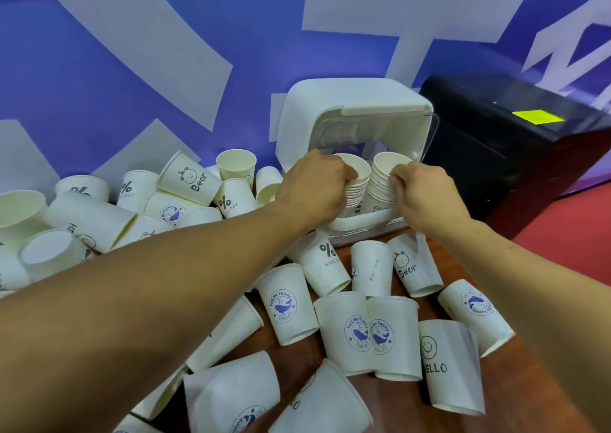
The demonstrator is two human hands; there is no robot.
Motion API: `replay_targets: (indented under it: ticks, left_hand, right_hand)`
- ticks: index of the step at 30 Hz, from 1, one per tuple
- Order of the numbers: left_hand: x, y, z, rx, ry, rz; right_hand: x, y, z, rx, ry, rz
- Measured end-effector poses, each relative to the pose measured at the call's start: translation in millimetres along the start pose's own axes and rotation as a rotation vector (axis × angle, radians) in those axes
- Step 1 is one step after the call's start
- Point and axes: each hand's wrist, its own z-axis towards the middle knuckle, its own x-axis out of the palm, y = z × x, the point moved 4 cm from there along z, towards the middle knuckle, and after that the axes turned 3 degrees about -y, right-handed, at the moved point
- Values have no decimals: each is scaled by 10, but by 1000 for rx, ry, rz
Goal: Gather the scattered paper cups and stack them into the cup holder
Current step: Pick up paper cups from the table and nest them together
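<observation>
Gripping stacks in the cup holder (347, 108), left hand (314, 184) round the left stack (360, 185), right hand (426, 197) pinching the right stack (382, 181)

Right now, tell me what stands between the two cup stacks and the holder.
Nothing visible does. The holder is open at the front, and both stacks stand in its tray: the left hand grips one stack, the right hand the other stack.

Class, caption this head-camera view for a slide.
The left hand and right hand grip two cup stacks in the cup holder; loose cups lie around.
</observation>
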Motion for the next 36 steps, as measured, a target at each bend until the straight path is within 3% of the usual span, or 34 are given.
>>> replay_targets:
  ticks: [6, 13, 17, 21, 26, 36]
  left_hand:
    - [33, 16, -52, -17, 59, 23]
    - [-11, -36, -57, 89, 57, 202]
    - [-136, -30, -158, 105, 44, 129]
    - [-448, 223, -245, -30, -95, 49]
    - [-897, 719, -458, -258, -153, 94]
    - [-1225, 1742, -856, -621, -172, 23]
  right_hand:
    - [46, 7, 4, 15, -6, -11]
    - [0, 69, 19, 79, 36, -66]
    - [-168, 220, 5, 135, -52, -43]
    - [-347, 533, 38, 111, -142, 18]
    - [-399, 1177, 117, -7, -158, 116]
    - [-32, 2155, 242, -155, -29, 171]
